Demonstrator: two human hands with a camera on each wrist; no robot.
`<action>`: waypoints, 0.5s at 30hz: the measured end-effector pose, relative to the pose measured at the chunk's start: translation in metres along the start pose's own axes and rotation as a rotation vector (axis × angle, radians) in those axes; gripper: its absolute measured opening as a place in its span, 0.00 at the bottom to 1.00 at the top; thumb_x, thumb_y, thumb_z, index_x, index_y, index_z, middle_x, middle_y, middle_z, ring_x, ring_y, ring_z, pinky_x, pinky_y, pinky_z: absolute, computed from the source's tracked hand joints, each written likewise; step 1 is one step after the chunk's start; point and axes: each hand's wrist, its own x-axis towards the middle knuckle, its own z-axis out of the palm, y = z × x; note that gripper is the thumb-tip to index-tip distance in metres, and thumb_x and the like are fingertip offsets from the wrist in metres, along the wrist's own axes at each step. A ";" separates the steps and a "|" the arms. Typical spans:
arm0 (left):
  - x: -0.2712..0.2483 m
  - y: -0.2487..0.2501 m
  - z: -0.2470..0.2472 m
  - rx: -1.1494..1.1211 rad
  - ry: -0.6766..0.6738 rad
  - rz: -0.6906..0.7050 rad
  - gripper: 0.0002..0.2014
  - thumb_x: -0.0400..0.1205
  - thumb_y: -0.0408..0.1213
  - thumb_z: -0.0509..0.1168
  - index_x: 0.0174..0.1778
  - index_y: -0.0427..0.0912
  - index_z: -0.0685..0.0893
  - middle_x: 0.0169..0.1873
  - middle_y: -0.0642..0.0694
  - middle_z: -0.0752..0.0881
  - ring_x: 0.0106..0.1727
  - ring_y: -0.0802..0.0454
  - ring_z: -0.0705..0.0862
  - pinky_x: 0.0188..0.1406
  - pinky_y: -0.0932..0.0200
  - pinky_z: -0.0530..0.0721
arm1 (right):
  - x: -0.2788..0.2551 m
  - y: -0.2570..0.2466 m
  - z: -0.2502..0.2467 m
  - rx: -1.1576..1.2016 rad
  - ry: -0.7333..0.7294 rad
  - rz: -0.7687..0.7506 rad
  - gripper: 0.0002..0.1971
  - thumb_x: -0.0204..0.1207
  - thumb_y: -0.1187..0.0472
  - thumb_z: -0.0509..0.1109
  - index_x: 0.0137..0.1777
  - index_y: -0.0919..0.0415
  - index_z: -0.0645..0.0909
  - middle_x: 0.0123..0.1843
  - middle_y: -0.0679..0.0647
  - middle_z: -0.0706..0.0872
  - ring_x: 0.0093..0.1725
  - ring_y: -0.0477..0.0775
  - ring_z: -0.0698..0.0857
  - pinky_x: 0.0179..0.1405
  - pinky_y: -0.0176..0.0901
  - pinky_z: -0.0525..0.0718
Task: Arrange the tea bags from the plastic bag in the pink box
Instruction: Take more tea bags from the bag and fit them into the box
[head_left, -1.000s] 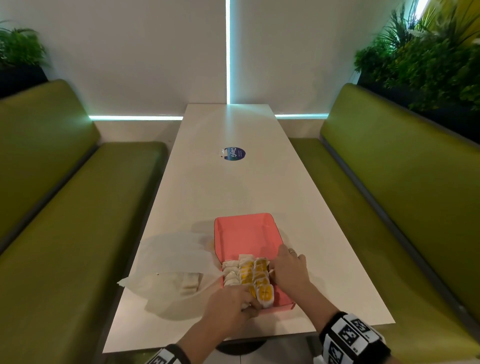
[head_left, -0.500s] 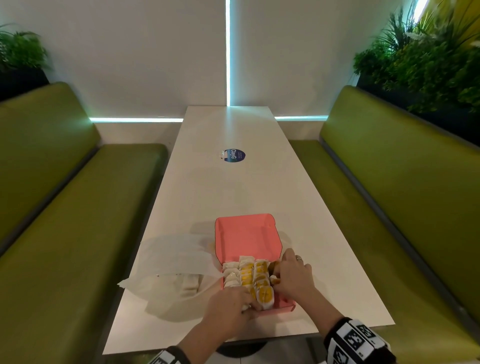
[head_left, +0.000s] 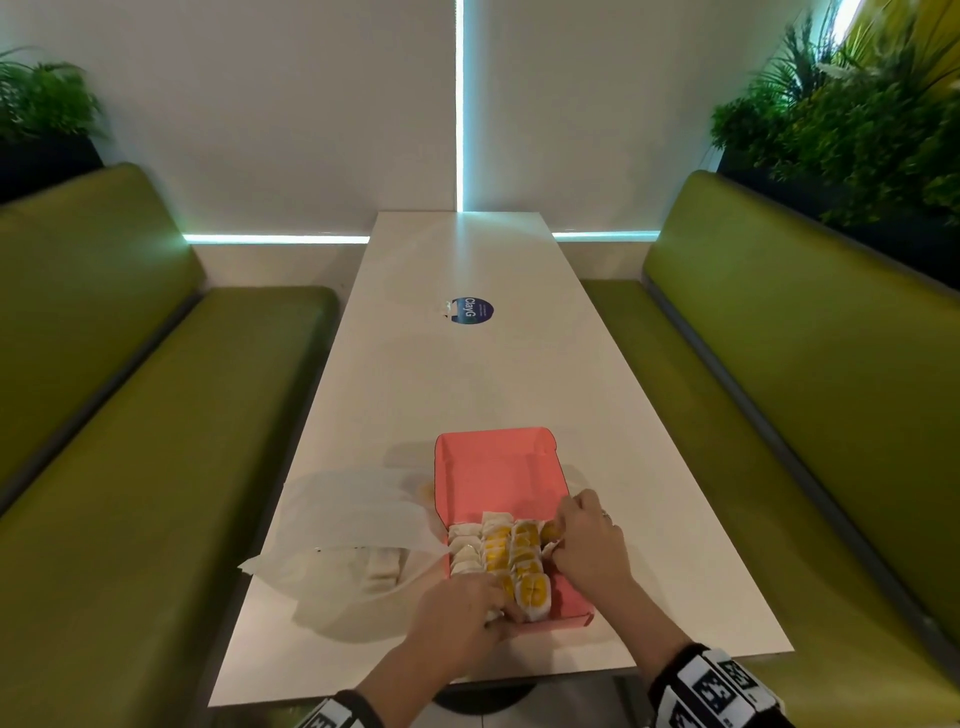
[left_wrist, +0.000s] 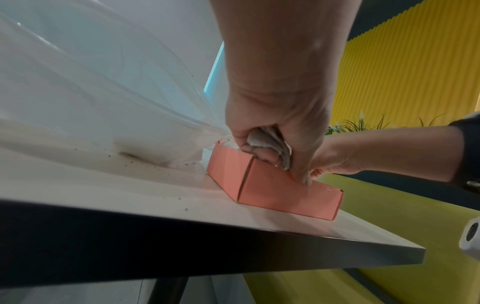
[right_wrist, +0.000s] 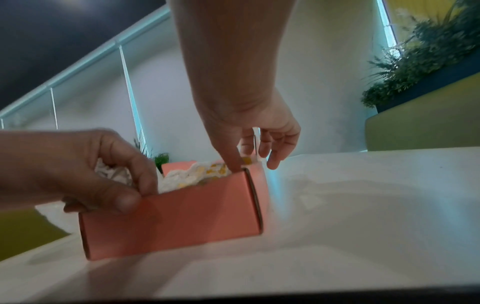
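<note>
The pink box (head_left: 496, 475) lies open on the white table (head_left: 457, 384), its lid flat on the far side. Rows of white and yellow tea bags (head_left: 511, 558) stand packed in its near half. My left hand (head_left: 496, 613) is at the box's near left corner and grips a small bunch of white tea bags (left_wrist: 262, 139) over the rim. My right hand (head_left: 558, 535) reaches in at the right wall, thumb inside the rim, and pinches a yellow tea bag (right_wrist: 246, 160). The plastic bag (head_left: 353, 530) lies just left of the box with several tea bags inside.
Green benches (head_left: 130, 441) run along both sides of the table. A round blue sticker (head_left: 471, 310) sits mid-table. The near table edge (left_wrist: 233, 244) is just below the box. Plants (head_left: 852, 119) stand behind the right bench.
My right hand's fingers have curled in over the box's right side, where a yellow tea bag now shows. The left hand has stayed at the near left corner.
</note>
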 end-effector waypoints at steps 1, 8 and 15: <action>0.000 0.000 0.000 0.001 0.000 -0.005 0.11 0.79 0.49 0.66 0.56 0.59 0.87 0.56 0.60 0.84 0.58 0.59 0.79 0.55 0.67 0.74 | 0.001 0.001 -0.003 0.058 0.021 0.012 0.12 0.70 0.65 0.67 0.52 0.58 0.73 0.58 0.55 0.73 0.52 0.58 0.80 0.52 0.47 0.79; 0.002 -0.002 0.003 0.006 -0.001 -0.013 0.11 0.79 0.49 0.66 0.55 0.58 0.87 0.55 0.60 0.84 0.57 0.59 0.80 0.56 0.64 0.76 | -0.006 0.008 -0.021 0.027 0.080 -0.031 0.08 0.78 0.57 0.61 0.51 0.56 0.80 0.51 0.51 0.83 0.55 0.55 0.79 0.52 0.47 0.77; 0.001 0.000 0.001 -0.007 0.002 -0.013 0.10 0.78 0.48 0.66 0.54 0.57 0.88 0.54 0.59 0.85 0.56 0.59 0.80 0.53 0.65 0.76 | -0.018 -0.002 -0.007 -0.293 -0.204 -0.090 0.15 0.78 0.56 0.54 0.54 0.48 0.83 0.54 0.47 0.84 0.66 0.50 0.71 0.63 0.56 0.60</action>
